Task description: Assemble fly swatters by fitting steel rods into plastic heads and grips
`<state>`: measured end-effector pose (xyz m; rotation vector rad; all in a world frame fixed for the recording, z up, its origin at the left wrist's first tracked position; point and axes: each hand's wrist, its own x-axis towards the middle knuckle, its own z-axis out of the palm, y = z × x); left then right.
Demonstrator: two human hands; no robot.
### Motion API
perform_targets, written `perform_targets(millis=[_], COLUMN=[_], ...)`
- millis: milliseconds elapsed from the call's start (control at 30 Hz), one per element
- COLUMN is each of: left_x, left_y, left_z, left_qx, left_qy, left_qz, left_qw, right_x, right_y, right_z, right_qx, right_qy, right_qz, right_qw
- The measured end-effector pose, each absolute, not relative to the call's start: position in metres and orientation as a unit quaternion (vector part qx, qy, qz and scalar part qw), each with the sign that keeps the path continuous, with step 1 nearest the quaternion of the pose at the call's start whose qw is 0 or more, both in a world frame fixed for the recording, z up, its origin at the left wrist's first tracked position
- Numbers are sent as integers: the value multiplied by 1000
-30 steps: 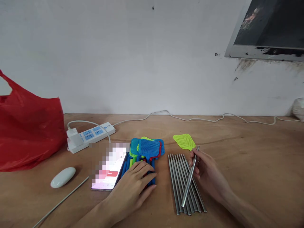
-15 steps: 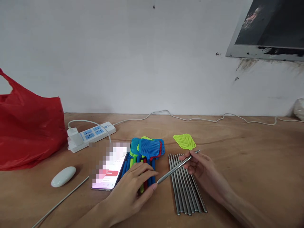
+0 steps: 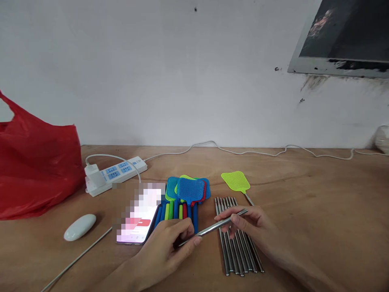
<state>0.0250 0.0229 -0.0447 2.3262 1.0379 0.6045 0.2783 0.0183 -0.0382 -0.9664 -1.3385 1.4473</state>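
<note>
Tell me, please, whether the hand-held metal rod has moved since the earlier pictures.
Yes: against the resting row of rods, the hand-held metal rod has swung left, its lower end now at the left hand.

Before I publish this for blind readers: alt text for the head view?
The left hand and right hand hold a metal rod over a table. Similar rods lie under the right hand, coloured mesh heads and a lit phone left of them.

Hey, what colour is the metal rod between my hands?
The metal rod is shiny silver, best seen in the head view.
</note>
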Motion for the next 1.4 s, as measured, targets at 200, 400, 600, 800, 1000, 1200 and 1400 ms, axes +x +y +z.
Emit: perform_targets(millis=[200, 400, 600, 800, 1000, 1200, 1400], left_x=[18, 16, 17, 16, 18, 20, 19], left_y=[26, 28, 29, 31, 31, 31, 32], left_z=[-47, -42, -47, -49, -41, -38, -37], left_qx=[871, 883, 893, 901, 904, 888, 877], left_qy=[382, 373, 375, 367, 353, 351, 362], left_qz=[217, 198, 182, 174, 174, 198, 200], left_qw=[218, 204, 171, 150, 169, 223, 245], right_x=[280, 283, 281, 283, 281, 281, 283], right_y=[19, 14, 14, 14, 14, 11, 13], right_z=[-50, -42, -45, -45, -40, -40, -41], right_qx=[-452, -457, -459, -462, -448, -485, -457], right_qy=[-593, -736, -746, -757, -770, -727, -786], right_qz=[456, 246, 225, 195, 200, 282, 197], right_qw=[487, 435, 426, 417, 407, 395, 368])
